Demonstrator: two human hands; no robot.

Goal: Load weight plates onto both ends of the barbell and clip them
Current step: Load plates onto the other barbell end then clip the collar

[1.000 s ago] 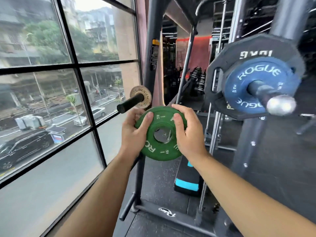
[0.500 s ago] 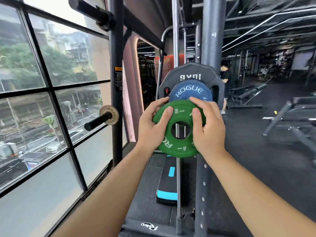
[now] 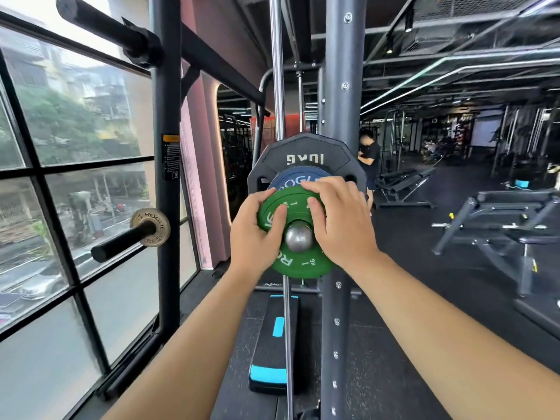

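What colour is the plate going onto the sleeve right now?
Green plate with white lettering, held by both hands; clearest in the head view.

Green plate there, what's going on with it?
A person is threading the green plate onto the barbell's silver sleeve end, which pokes through its centre hole. The left hand and right hand grip it from either side. A blue plate and a black plate are already on behind it. No clip shows on this end.

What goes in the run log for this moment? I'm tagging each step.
step: loading plate | green plate: on bar end, both hands gripping | left hand | right hand | behind: blue plate, black plate | clip: none seen
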